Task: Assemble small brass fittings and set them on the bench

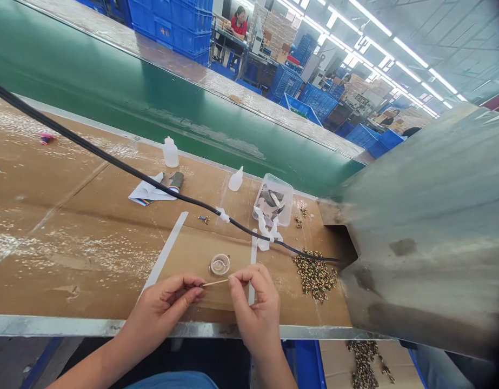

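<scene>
- My left hand (pixel 164 308) and right hand (pixel 255 310) pinch a thin wooden stick (pixel 215 282), fingers (pixel 237 281) closed on it, above the counter (pixel 71 254).
- A small clear cup (pixel 219 265) sits just beyond.
- A heap of mottled beads (pixel 314 275) lies right; a black cable (pixel 152 178) crosses behind.

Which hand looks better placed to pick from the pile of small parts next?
Probably the right hand: it is nearer the pile of small parts than the left hand, though both pinch the thin stick.
</scene>
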Motion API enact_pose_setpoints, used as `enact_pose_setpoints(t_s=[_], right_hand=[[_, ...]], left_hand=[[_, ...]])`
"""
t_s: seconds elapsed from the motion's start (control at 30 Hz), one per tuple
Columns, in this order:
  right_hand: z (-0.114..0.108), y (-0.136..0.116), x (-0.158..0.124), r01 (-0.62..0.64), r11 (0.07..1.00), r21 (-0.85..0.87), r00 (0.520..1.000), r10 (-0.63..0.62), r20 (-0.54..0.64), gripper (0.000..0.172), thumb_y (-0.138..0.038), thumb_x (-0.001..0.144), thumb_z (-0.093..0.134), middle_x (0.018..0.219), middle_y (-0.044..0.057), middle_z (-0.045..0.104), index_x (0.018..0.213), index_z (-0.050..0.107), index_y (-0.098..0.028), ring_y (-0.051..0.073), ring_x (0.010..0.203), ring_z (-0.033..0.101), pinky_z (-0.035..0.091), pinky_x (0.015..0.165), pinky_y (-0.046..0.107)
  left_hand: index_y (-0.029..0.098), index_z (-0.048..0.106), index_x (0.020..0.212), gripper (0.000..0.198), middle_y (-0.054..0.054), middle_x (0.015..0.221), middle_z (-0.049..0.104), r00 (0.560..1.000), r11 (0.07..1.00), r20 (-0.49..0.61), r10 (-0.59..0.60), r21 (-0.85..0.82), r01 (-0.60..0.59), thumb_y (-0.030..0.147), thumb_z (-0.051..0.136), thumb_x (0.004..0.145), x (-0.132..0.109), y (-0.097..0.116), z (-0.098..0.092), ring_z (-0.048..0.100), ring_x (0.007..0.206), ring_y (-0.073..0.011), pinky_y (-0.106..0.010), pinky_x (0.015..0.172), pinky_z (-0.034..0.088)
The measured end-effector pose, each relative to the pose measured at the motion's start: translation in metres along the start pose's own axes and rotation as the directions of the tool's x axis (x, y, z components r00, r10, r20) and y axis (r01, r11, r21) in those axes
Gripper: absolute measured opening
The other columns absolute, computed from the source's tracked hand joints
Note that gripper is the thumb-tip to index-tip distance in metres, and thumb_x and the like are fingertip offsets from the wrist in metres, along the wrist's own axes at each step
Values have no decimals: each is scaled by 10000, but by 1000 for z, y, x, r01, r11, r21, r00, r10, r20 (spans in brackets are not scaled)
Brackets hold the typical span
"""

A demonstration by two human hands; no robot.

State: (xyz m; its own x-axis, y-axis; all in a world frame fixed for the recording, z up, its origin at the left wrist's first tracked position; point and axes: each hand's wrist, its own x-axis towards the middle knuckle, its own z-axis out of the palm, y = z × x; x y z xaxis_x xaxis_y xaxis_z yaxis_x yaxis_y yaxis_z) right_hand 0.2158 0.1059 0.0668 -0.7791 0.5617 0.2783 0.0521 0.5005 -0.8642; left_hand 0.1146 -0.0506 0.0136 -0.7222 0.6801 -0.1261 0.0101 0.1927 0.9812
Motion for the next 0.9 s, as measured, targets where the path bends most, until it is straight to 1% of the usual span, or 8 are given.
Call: enact_pose_setpoints(t_s=[0.27,0.43,0.57,0.63,0.7,0.77,0.83,0.9], right_hand=[[2,4,-2,25,999,-25,999,-25,26,120,-159,890,560,795,14,596,804,632,-200,162,768,566,438,697,278],[3,4,-4,40,998,-48,999,-39,24,102,-156,891,564,812,14,590,833,635,-202,158,779,562,433,704,275],[1,1,-4,46,998,-45,999,-46,10,117,-152,892,559,798,9,590,814,631,-202,153,765,561,434,690,267],[-1,1,-2,51,998,-47,998,-52,-23,136,-158,897,554,779,8,589,790,626,-200,151,748,558,434,680,265],[-2,4,2,64,994,-84,995,-70,-73,144,-171,906,555,773,12,590,788,633,-199,156,745,557,435,679,272],[-1,10,6,92,983,-156,987,-110,-115,125,-183,909,564,795,24,597,824,654,-198,169,766,561,437,702,292],[1,15,9,119,965,-232,982,-149,-120,109,-191,906,579,823,36,609,856,675,-202,182,797,566,437,737,317],[4,18,10,126,951,-281,982,-159,-99,105,-198,903,595,845,43,624,875,695,-210,189,826,573,437,766,333]], left_hand=[[232,711,916,228,-19,819,749,1000,999,0,21,40,-21,423,606,848,0,3,-1,723,746,-184,-232,715,587],[233,712,921,225,-18,827,751,1000,999,6,22,35,-22,417,605,850,-1,3,0,723,753,-182,-231,719,587],[237,708,934,225,-20,846,753,1000,999,17,18,50,-18,418,599,859,-1,2,-1,723,776,-182,-232,741,585],[234,707,942,242,-29,865,754,1000,999,24,8,50,-9,433,594,864,0,2,-1,722,790,-190,-249,756,591],[233,710,946,259,-36,892,755,1000,998,19,5,54,-6,448,590,866,0,1,0,721,804,-194,-256,764,594],[232,718,936,272,-39,896,759,1000,998,5,15,58,-15,461,594,859,1,1,-1,725,784,-192,-247,748,599],[235,727,930,281,-39,892,766,1000,998,-4,28,51,-28,477,618,837,2,-2,-1,734,767,-196,-236,728,604],[245,736,927,292,-36,892,775,999,998,-17,39,46,-38,496,658,799,2,-7,0,744,779,-211,-232,724,609]])
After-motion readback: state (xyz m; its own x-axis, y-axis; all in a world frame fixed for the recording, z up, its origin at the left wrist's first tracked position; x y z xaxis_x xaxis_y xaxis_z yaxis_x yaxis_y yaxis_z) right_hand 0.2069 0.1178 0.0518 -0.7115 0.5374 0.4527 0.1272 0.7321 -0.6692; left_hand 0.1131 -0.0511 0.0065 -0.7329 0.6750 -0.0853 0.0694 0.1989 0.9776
